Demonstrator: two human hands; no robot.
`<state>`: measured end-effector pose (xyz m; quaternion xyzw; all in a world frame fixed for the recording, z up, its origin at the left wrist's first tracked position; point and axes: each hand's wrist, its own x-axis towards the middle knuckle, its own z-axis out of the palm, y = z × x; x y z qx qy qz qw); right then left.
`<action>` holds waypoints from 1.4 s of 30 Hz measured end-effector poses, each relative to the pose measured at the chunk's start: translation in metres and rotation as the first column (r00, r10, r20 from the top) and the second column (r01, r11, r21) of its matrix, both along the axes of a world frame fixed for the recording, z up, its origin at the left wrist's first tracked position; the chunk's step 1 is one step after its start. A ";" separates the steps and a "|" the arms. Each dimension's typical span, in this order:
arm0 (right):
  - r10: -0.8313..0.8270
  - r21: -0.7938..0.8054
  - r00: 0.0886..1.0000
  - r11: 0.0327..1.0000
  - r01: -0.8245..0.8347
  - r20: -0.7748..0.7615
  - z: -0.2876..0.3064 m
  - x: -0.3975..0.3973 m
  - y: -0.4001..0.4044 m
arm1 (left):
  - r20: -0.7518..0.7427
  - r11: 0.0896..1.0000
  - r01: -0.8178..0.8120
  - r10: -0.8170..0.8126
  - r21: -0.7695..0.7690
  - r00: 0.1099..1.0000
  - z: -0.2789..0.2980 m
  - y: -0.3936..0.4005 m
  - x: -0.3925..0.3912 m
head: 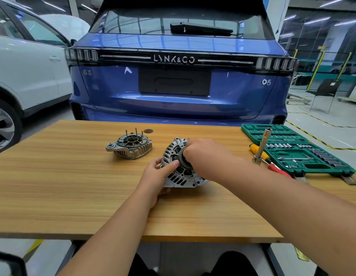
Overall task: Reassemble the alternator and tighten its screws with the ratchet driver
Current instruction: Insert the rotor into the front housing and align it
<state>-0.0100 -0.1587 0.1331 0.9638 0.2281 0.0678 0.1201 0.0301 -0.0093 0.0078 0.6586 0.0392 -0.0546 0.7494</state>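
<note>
A silver alternator body [179, 176] lies tilted on the wooden table [73, 186], its slotted face turned toward me. My left hand [157, 176] grips its left edge, thumb pressed on the face. My right hand [201, 156] covers the centre and grips the dark pulley [183, 158] there. The other housing half [131, 146], with several long screws standing up from it, rests apart at the back left. A ratchet driver [261, 146] with a metal socket shaft stands propped at the right, over a yellow-and-red handle.
An open green socket set case [296, 150] fills the table's right end. A small dark round part [148, 131] lies near the far edge. A blue car stands right behind the table and a white car at the left.
</note>
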 end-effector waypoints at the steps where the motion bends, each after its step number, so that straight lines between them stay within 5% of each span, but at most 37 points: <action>1: 0.015 -0.021 0.999 1.000 -0.014 0.046 -0.001 -0.002 -0.001 | 0.002 1.000 0.000 0.000 0.000 1.000 0.000 0.000 -0.001; 4: 0.033 -0.078 0.990 0.997 -0.022 0.137 -0.002 -0.006 -0.006 | 0.002 1.000 -0.005 0.005 0.002 1.000 0.001 -0.001 -0.001; 26: -0.092 0.069 0.992 0.994 0.086 0.088 -0.007 -0.003 0.004 | 0.067 0.994 0.057 -0.050 -0.098 0.996 -0.011 0.003 -0.005; 34: 0.055 0.041 0.997 0.998 -0.057 0.046 -0.007 0.000 -0.014 | 0.143 0.993 0.059 -0.044 -0.103 0.989 -0.018 0.003 -0.008; 38: 0.016 0.203 0.999 0.979 -0.025 0.049 -0.011 0.004 -0.018 | 0.168 0.992 0.071 -0.052 -0.109 0.984 -0.018 0.004 -0.012; 42: -0.144 0.522 0.985 0.850 0.075 0.093 -0.015 0.005 -0.026 | 0.182 0.991 0.071 -0.050 -0.110 0.982 -0.018 0.005 -0.012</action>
